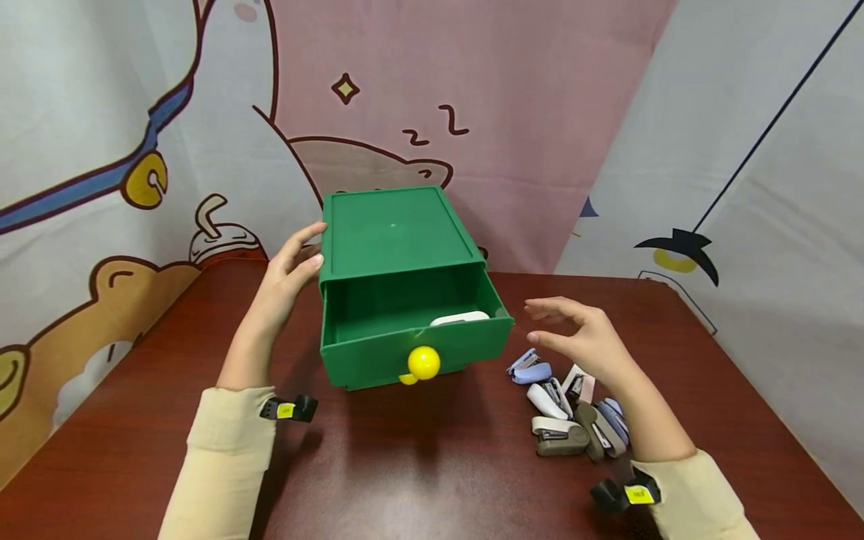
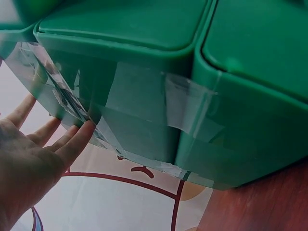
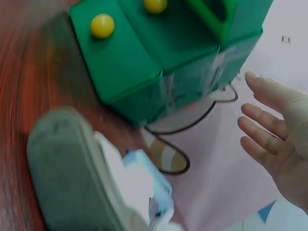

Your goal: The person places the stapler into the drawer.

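Observation:
A green drawer cabinet [image 1: 405,232] stands in the middle of the table, its top drawer [image 1: 364,345] pulled out by a yellow knob [image 1: 424,363]. Inside that drawer lies a white rounded object [image 1: 460,318], partly hidden by the drawer front. My left hand [image 1: 286,274] rests its fingertips against the cabinet's left side, over clear tape [image 2: 192,106] in the left wrist view. Right of the drawer my right hand [image 1: 580,337] hovers with nothing in it, fingers loosely extended. Below it is a group of small staplers, including a blue one [image 1: 529,369] and a grey-and-white one [image 1: 560,436].
Lower drawers with yellow knobs [image 3: 102,26] show in the right wrist view. The dark red-brown table [image 1: 432,480] reaches back to a cartoon-printed cloth [image 1: 526,135]. Other staplers, such as a white one [image 1: 548,400], lie close together at the right.

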`<action>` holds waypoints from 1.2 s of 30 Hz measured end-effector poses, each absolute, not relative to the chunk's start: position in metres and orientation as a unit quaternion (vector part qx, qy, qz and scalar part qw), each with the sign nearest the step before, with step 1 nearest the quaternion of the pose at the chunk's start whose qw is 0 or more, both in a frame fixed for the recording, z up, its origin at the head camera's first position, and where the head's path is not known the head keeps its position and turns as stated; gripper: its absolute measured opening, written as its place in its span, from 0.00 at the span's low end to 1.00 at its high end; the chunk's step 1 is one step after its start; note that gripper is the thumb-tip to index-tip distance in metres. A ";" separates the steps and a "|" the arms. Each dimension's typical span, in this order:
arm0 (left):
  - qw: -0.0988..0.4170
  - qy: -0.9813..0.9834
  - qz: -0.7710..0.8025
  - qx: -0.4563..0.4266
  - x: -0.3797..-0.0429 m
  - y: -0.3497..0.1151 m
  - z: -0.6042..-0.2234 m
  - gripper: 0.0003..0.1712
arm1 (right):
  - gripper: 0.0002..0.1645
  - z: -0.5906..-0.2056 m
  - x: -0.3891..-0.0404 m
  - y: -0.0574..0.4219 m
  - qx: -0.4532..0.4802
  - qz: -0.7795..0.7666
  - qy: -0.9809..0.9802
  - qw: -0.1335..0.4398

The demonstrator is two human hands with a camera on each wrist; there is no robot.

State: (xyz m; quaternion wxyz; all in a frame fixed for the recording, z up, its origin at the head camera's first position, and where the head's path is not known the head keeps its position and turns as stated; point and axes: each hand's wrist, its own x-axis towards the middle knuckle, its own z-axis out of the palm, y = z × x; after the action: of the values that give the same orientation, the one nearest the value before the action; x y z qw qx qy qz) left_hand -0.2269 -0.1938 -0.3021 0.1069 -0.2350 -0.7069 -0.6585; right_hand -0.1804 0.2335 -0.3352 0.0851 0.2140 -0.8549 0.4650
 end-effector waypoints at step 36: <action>0.103 -0.711 -0.656 -0.231 -0.225 -0.194 -0.301 0.29 | 0.33 -0.396 -0.209 0.266 0.245 0.397 -0.878 -0.108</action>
State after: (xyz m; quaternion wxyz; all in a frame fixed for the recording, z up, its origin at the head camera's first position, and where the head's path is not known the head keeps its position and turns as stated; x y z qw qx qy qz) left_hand -0.2254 -0.1942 -0.3010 0.1033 -0.2312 -0.7108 -0.6562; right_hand -0.2092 0.2662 -0.3958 -0.1081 0.2446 -0.8778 0.3975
